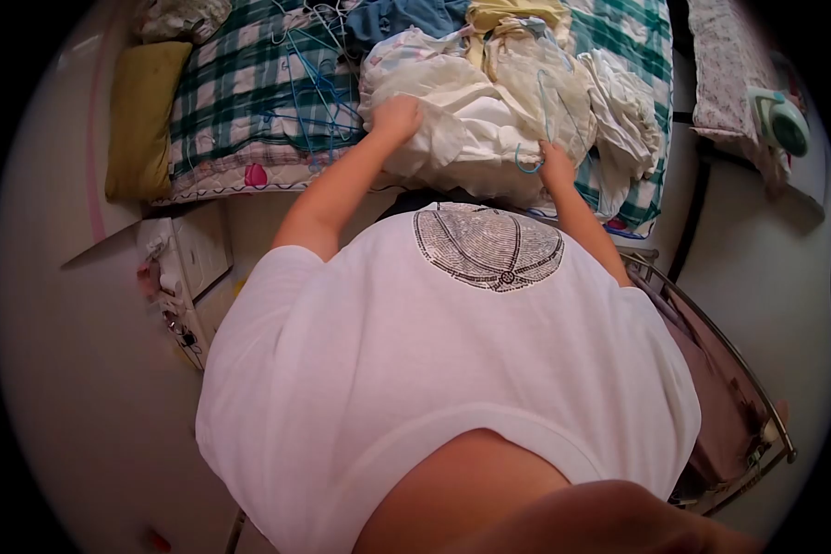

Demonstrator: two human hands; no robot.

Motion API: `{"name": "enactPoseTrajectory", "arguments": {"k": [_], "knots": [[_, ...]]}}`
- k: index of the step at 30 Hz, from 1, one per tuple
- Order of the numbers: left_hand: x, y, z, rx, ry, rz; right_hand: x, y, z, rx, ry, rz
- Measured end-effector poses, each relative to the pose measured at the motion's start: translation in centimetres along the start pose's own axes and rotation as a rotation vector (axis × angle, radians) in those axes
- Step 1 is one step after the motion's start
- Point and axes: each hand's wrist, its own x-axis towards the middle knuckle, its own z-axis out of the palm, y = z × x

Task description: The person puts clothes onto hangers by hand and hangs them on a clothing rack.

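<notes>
A heap of thin white garments [475, 120] is spread over the near side of the bed in front of me. My left hand [397, 117] is closed in a fist on the left side of this white fabric. On the right, the fingers of my right hand [556, 166] are closed around the neck of a blue clothes hanger [526, 168], its hook sticking out to the left. Thin blue lines of the hanger run up from that hand over sheer whitish cloth. Folds hide my left fingertips.
Several blue hangers [314, 102] lie tangled left of the heap on a green plaid quilt [222, 102]. Blue clothing [406, 20], yellow clothing [517, 13] and a crumpled white garment [623, 106] surround it. An olive pillow [146, 120] is at left, a metal-railed rack [743, 369] at lower right.
</notes>
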Motion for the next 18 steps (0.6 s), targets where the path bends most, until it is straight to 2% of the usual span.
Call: {"name": "enactPoseTrajectory", "arguments": {"k": [3,6,9,12,15,18], "knots": [[0.2,2.0,-0.5,-0.14,0.326,0.298,-0.4,0.0,-0.2,0.162,0.032,-0.036],[1.2,2.3,1.1,-0.081,0.087,0.518,-0.3,-1.1,-1.4,0.331,0.162,-0.075],[1.7,1.6,0.9,0.064,-0.192,0.437,0.3,-1.7,-2.7,0.468,0.295,-0.104],[2.1,-0.7,2.7,0.082,-0.029,0.168,0.6,-2.3,-4.5,0.536,0.287,-0.133],[0.8,-1.7,1.5,0.222,-0.072,0.056,0.5,-3.4,-5.8,0.623,0.231,-0.217],[-1.0,-1.9,1.4,0.225,0.069,-0.082,0.4,-4.8,-6.2,0.691,0.172,-0.305]]}}
